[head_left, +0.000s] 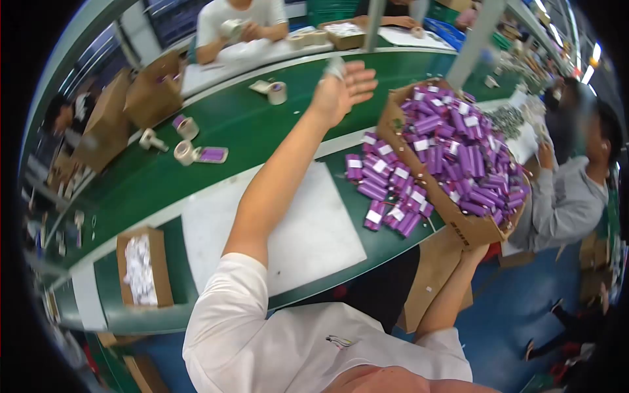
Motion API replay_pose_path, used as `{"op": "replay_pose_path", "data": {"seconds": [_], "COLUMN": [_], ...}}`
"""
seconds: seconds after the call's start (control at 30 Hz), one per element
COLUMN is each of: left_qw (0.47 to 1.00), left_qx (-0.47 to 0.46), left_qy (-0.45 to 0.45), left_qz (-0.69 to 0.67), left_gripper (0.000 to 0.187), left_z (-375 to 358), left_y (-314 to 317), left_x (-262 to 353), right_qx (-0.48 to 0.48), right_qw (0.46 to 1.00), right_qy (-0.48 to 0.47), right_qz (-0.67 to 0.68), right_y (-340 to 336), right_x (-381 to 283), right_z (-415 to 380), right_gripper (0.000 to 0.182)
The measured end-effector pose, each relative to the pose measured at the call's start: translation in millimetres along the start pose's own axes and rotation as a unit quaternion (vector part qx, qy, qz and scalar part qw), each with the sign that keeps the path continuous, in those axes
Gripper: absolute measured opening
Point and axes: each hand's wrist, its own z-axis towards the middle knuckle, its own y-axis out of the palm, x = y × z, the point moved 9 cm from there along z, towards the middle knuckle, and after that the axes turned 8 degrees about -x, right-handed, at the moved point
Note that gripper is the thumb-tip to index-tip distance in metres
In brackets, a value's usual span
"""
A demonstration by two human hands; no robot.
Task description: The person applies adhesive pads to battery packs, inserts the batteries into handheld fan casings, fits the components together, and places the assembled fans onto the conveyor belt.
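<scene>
My left hand (341, 95) is stretched out over the green conveyor belt (229, 131), palm showing and fingers spread. Something pale covers its thumb tip; I cannot make out what. My right hand (474, 254) holds the near lower corner of a cardboard box (419, 173), its fingers mostly hidden by the box. Purple-wrapped battery packs (458, 150) with white labels fill that box in a heap. More purple battery packs (386, 183) lie loose on the bench just left of it.
A white sheet (314, 229) covers the bench before me. At left is a small box of white pieces (141, 268). Tape rolls (277, 93) and a purple pack (211, 154) lie on the belt. A metal post (468, 52) rises behind the big box. Co-workers sit opposite and at right.
</scene>
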Motion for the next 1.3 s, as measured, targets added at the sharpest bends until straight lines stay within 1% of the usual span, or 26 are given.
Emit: {"op": "replay_pose_path", "data": {"seconds": [0.03, 0.07, 0.13, 0.23, 0.3, 0.33, 0.4, 0.47, 0.57, 0.67, 0.7, 0.8, 0.83, 0.87, 0.9, 0.93, 0.97, 1.0, 1.03, 1.07, 1.1, 1.13, 1.17, 1.2, 1.23, 1.3], "left_qw": [0.981, 0.927, 0.847, 0.769, 0.724, 0.706, 0.682, 0.669, 0.652, 0.636, 0.629, 0.606, 0.596, 0.582, 0.565, 0.544, 0.53, 0.516, 0.554, 0.614, 0.68, 0.746, 0.806, 0.859, 0.922, 0.982], "left_qx": [-0.109, -0.219, -0.373, -0.517, -0.575, -0.594, -0.614, -0.614, -0.614, -0.612, -0.611, -0.603, -0.601, -0.6, -0.601, -0.605, -0.607, -0.61, -0.595, -0.568, -0.538, -0.5, -0.453, -0.397, -0.312, -0.172], "left_qy": [0.066, 0.13, 0.239, 0.31, 0.345, 0.359, 0.377, 0.403, 0.432, 0.463, 0.474, 0.515, 0.531, 0.547, 0.563, 0.579, 0.59, 0.599, 0.58, 0.547, 0.496, 0.437, 0.378, 0.321, 0.228, 0.025], "left_qz": [-0.144, -0.277, -0.295, -0.213, -0.161, -0.144, -0.125, -0.116, -0.104, -0.084, -0.079, -0.057, -0.049, -0.044, -0.041, -0.046, -0.049, -0.055, -0.05, -0.041, -0.042, -0.049, -0.049, -0.037, 0.017, 0.078], "left_gripper": [0.05, 0.047, 0.049, 0.046, 0.044, 0.044, 0.042, 0.04, 0.038, 0.036, 0.036, 0.034, 0.033, 0.033, 0.032, 0.032, 0.032, 0.031, 0.032, 0.034, 0.037, 0.04, 0.045, 0.049, 0.053, 0.036], "left_z": [-18, -44, -123, -230, -296, -327, -379, -418, -464, -506, -520, -554, -563, -571, -577, -582, -583, -578, -560, -526, -485, -437, -389, -343, -296, -239], "left_y": [24, 43, 109, 200, 251, 269, 302, 315, 331, 343, 346, 351, 350, 349, 347, 344, 340, 334, 328, 316, 299, 279, 256, 234, 208, 160], "left_x": [39, 83, 169, 227, 236, 234, 224, 220, 216, 214, 213, 214, 215, 216, 217, 216, 216, 215, 214, 213, 211, 201, 181, 152, 110, 18], "right_qx": [0.015, -0.068, -0.326, -0.499, -0.591, -0.626, -0.661, -0.572, -0.472, -0.591, -0.565, -0.584, -0.594, -0.609, -0.656, -0.71, -0.734, -0.731, -0.689, -0.651, -0.583, -0.617, -0.593, -0.511, -0.547, -0.615], "right_qw": [0.999, 0.997, 0.931, 0.784, 0.685, 0.644, 0.637, 0.701, 0.735, 0.757, 0.773, 0.745, 0.754, 0.737, 0.697, 0.656, 0.614, 0.574, 0.586, 0.599, 0.601, 0.575, 0.522, 0.475, 0.448, 0.368], "right_qy": [-0.025, 0.041, 0.143, 0.354, 0.418, 0.433, 0.389, 0.392, 0.409, 0.26, 0.28, 0.319, 0.281, 0.292, 0.27, 0.235, 0.257, 0.286, 0.285, 0.187, 0.212, 0.04, -0.172, -0.353, -0.273, 0.084], "right_qz": [-0.03, -0.023, 0.073, 0.104, 0.083, 0.072, 0.077, 0.166, 0.264, 0.098, 0.071, 0.031, 0.013, -0.017, -0.105, -0.103, -0.134, -0.232, -0.318, -0.427, -0.504, -0.536, -0.589, -0.624, -0.653, -0.692], "right_y": [-12, -21, 20, 119, 168, 189, 233, 264, 293, 295, 294, 282, 281, 272, 264, 248, 231, 210, 182, 169, 145, 143, 138, 128, 119, 76], "right_x": [7, 28, 59, 78, 78, 77, 66, 64, 57, 55, 44, 42, 34, 38, 35, 54, 73, 106, 154, 182, 225, 263, 296, 327, 363, 416], "right_z": [-27, -58, -150, -287, -344, -365, -393, -408, -424, -442, -447, -463, -462, -462, -459, -455, -452, -445, -427, -406, -382, -372, -364, -359, -359, -374], "right_gripper": [0.036, 0.028, 0.027, 0.032, 0.036, 0.043, 0.056, 0.06, 0.05, 0.034, 0.015, 0.01, 0.009, 0.008, 0.008, 0.008, 0.008, 0.006, 0.008, 0.003, 0.016, 0.023, 0.031, 0.039, 0.039, 0.041]}}
